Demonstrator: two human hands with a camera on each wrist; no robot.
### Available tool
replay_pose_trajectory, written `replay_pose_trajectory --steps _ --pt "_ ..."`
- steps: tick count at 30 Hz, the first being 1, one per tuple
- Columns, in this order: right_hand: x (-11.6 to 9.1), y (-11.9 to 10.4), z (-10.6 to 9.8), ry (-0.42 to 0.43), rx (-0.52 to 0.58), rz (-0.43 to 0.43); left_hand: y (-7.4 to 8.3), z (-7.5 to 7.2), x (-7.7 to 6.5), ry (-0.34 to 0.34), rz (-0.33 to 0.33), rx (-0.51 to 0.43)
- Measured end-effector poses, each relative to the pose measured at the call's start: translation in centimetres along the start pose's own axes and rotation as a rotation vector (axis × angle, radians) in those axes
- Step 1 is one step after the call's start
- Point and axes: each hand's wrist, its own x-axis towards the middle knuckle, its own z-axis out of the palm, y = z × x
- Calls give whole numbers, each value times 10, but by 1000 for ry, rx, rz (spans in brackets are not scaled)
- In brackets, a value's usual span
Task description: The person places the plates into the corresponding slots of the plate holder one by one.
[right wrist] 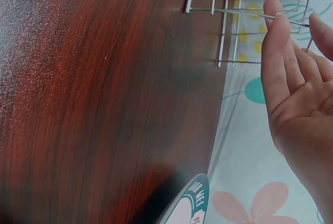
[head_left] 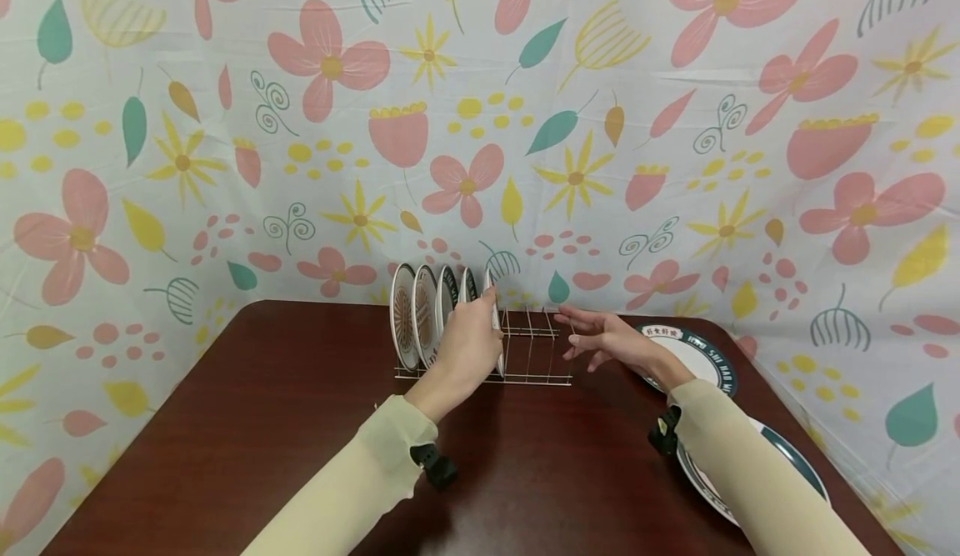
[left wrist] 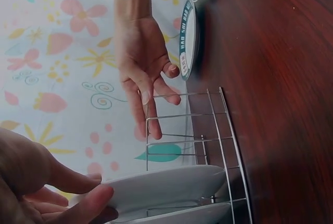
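Note:
Upright in the metal wire dish rack point(head_left: 536, 383) stand several patterned plates point(head_left: 402, 316), in its left and middle slots. My left hand point(head_left: 467, 335) pinches the upper rim of the rightmost plate, whose white face point(left wrist: 171, 187) shows in the left wrist view. That plate's lower edge sits among the rack's wires. My right hand point(head_left: 611, 339) is at the rack's right end, its fingers loosely extended around the end wires; the thumb appears to touch the wire. Part of the plate row is hidden behind my left hand.
Two more plates lie flat on the right of the dark wooden table point(head_left: 300, 456): one with a teal lettered rim point(head_left: 693, 356) farther back, another point(head_left: 787, 456) nearer, partly under my right forearm. A flowered cloth point(head_left: 465, 122) hangs behind the table.

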Motion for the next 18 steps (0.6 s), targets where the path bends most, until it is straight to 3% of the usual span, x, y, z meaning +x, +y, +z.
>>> replay_pose_trajectory --steps 11,18 --pt "-2 -4 0 -5 4 1 1 -4 -3 43 73 90" --pt "-4 -6 5 56 -17 6 -3 -18 -13 54 103 47"
